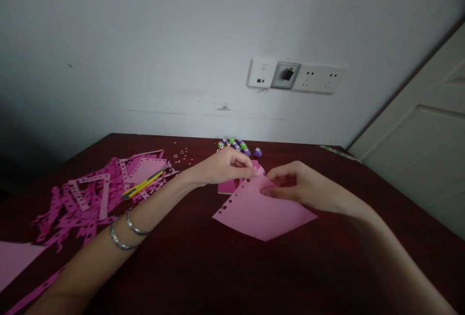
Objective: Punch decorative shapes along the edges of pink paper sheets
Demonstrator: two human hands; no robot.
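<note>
A pink sheet of paper (267, 218) is held over the dark table, with a row of small punched holes along its left edge. My left hand (232, 165) pinches the sheet's far corner between thumb and fingers. At the right edge, my right hand (296, 186) grips the same sheet, thumb on top. Behind and partly under it lies a deeper pink piece of paper or card (225, 187), mostly hidden. Just beyond my left hand stand several small purple and green round-headed figures (234, 144), the nearest ones partly covered by the hand.
Left on the table (203, 266) is a heap of pink punched paper strips (87, 194) with a yellow utility knife (145, 184) on it. Tiny paper bits (181, 152) lie scattered behind. Another pink sheet (16, 259) is at lower left. Wall sockets (319, 79) are above the table.
</note>
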